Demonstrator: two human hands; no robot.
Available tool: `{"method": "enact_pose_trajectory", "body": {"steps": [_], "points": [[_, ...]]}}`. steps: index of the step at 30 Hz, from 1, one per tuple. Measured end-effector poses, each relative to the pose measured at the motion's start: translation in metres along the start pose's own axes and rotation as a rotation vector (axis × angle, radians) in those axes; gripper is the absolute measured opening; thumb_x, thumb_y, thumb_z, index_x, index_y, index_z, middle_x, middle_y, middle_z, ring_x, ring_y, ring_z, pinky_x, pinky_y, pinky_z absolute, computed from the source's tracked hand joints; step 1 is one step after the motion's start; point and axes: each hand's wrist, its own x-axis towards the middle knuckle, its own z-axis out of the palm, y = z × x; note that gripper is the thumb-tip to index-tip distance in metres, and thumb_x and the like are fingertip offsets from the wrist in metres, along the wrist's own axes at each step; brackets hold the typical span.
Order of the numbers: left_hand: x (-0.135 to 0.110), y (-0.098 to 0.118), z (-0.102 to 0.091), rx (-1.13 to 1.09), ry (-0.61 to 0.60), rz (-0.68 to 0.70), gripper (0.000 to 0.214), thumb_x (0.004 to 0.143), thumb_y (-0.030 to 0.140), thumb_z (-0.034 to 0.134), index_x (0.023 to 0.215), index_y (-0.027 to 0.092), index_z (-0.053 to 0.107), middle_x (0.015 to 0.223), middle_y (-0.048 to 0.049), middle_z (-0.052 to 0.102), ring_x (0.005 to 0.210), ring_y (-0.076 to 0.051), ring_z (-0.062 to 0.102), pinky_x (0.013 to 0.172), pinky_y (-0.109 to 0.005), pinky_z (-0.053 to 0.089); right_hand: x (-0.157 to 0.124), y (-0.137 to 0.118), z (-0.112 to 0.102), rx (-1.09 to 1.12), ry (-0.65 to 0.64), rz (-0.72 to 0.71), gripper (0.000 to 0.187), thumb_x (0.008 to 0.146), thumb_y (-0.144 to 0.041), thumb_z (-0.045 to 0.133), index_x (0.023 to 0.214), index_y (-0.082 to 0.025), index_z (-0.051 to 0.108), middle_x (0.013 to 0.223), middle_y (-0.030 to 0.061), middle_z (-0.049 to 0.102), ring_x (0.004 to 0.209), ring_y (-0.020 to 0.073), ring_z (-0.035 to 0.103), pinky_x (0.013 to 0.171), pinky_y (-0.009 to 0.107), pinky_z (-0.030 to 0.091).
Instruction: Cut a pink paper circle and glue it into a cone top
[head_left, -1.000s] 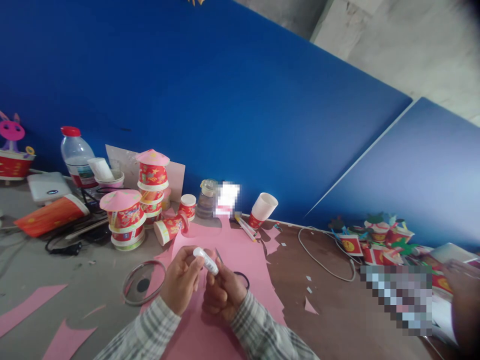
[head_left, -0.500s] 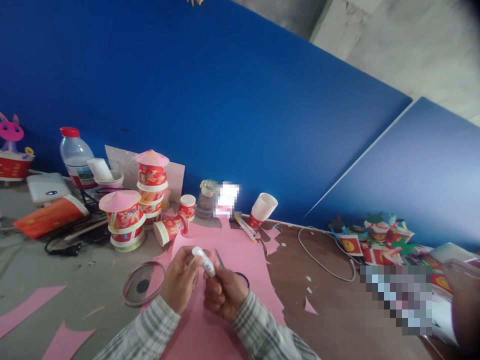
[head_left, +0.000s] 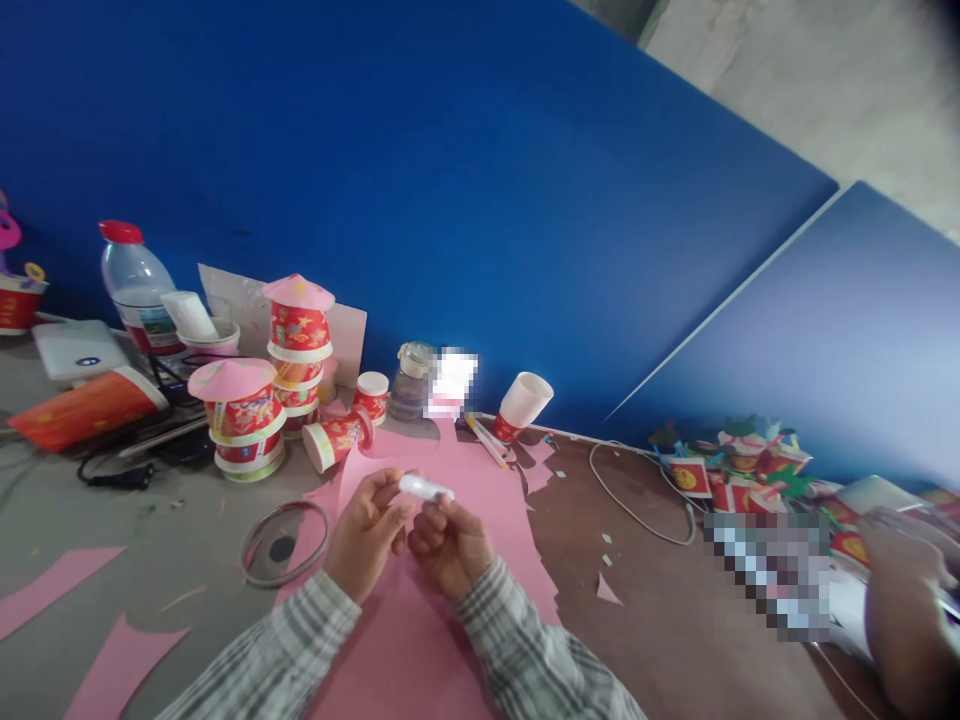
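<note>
A small white tube (head_left: 424, 488), with a label too blurred to read, lies nearly level between my hands. My right hand (head_left: 454, 545) is closed, pinching its right end between thumb and finger. At the left end, the curled fingers of my left hand (head_left: 367, 535) touch the tube. Both hands are above a large sheet of pink paper (head_left: 420, 640) with cut edges. A metal-coloured ring (head_left: 247, 570) lies to the left of my left hand.
Stacked red paper cups with a pink cone roof (head_left: 232, 380) stand at the left, near a plastic bottle (head_left: 139, 280). A white-and-red cup (head_left: 525, 400) leans at the blue partition (head_left: 450, 200). Pink offcuts (head_left: 124, 665) lie around. Another person's hand (head_left: 904, 570) is at far right.
The tube has turned from slanted to nearly level. My left fingers have shifted to its left end. The scissors seen by my right hand are out of sight. The view has moved slightly.
</note>
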Motion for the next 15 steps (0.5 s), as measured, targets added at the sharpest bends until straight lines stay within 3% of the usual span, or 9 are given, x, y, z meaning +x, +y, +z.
{"method": "enact_pose_trajectory", "body": {"steps": [3, 7, 10, 15], "points": [[0.003, -0.005, -0.01, 0.348, -0.054, 0.149, 0.036, 0.062, 0.037, 0.052, 0.096, 0.024, 0.048, 0.092, -0.0059, 0.063, 0.05, -0.014, 0.054, 0.047, -0.032, 0.048, 0.007, -0.019, -0.012, -0.004, 0.084, -0.102, 0.028, 0.057, -0.04, 0.065, 0.051, -0.021, 0.045, 0.044, -0.0096, 0.04, 0.035, 0.0059, 0.03, 0.039, 0.019, 0.029], [0.01, -0.013, -0.024, 0.929, -0.201, 0.409, 0.022, 0.066, 0.022, 0.046, 0.082, 0.028, 0.059, 0.096, -0.0026, 0.063, 0.088, -0.02, 0.051, 0.078, -0.039, 0.04, 0.014, -0.038, -0.028, -0.043, 0.188, -0.257, 0.021, 0.056, -0.031, 0.067, 0.058, -0.021, 0.049, 0.04, -0.0089, 0.046, 0.035, 0.0065, 0.036, 0.038, 0.018, 0.029], [0.011, -0.019, -0.027, 1.064, -0.268, 0.402, 0.027, 0.061, 0.027, 0.055, 0.088, 0.03, 0.058, 0.101, -0.0023, 0.062, 0.098, -0.024, 0.045, 0.083, -0.043, 0.034, 0.018, -0.038, -0.036, -0.074, 0.231, -0.336, 0.021, 0.055, -0.03, 0.068, 0.06, -0.021, 0.05, 0.039, -0.0086, 0.048, 0.034, 0.007, 0.039, 0.038, 0.019, 0.031], [0.002, -0.025, -0.022, 1.304, -0.396, 0.301, 0.075, 0.04, 0.06, 0.06, 0.106, 0.028, 0.045, 0.118, -0.0084, 0.048, 0.11, -0.03, 0.031, 0.087, -0.051, 0.025, 0.026, -0.027, -0.045, -0.131, 0.273, -0.378, 0.022, 0.056, -0.033, 0.067, 0.062, -0.02, 0.051, 0.036, -0.0091, 0.048, 0.031, 0.007, 0.039, 0.037, 0.019, 0.032]]}}
